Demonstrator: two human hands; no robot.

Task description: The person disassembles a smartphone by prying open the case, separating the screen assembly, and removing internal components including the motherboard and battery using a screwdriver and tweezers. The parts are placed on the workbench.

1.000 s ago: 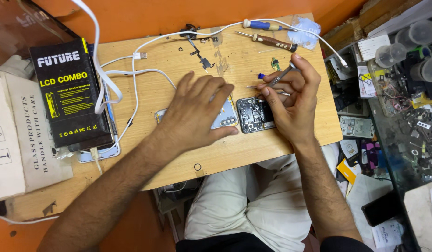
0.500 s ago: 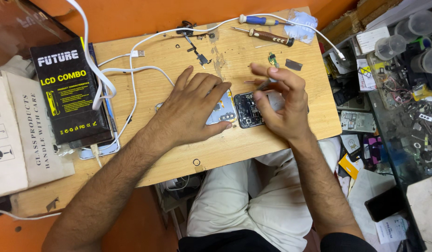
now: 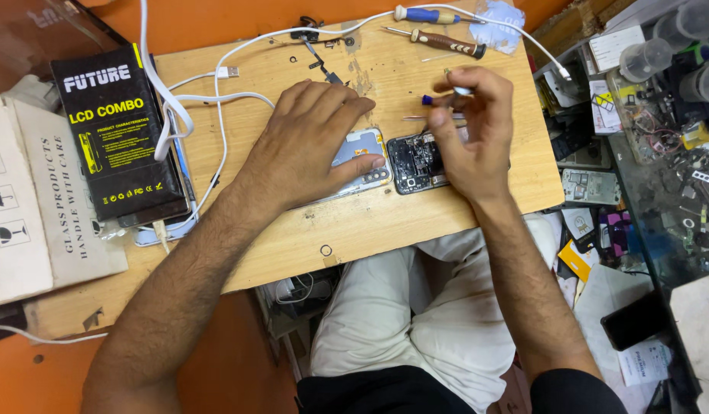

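Note:
My left hand (image 3: 308, 142) lies flat on a silver phone back cover (image 3: 358, 157) on the wooden board (image 3: 370, 222), fingers spread and pressing it down. Right beside the cover lies an opened phone (image 3: 414, 162) with its dark circuit parts showing. My right hand (image 3: 477, 134) hovers just above and behind the opened phone. Its fingertips pinch a small screwdriver (image 3: 429, 100) with a blue end, held roughly level. The hand hides the right part of the phone.
Two larger screwdrivers, one blue-handled (image 3: 427, 14) and one brown-handled (image 3: 450, 40), lie at the board's far edge. White cables (image 3: 216, 100) loop across the left. A black box (image 3: 113, 130) and a white carton (image 3: 32, 199) sit at left. A cluttered parts shelf (image 3: 661, 130) stands at right.
My right hand has lifted off the opened phone and now holds the small screwdriver up above it. My left hand stays on the back cover.

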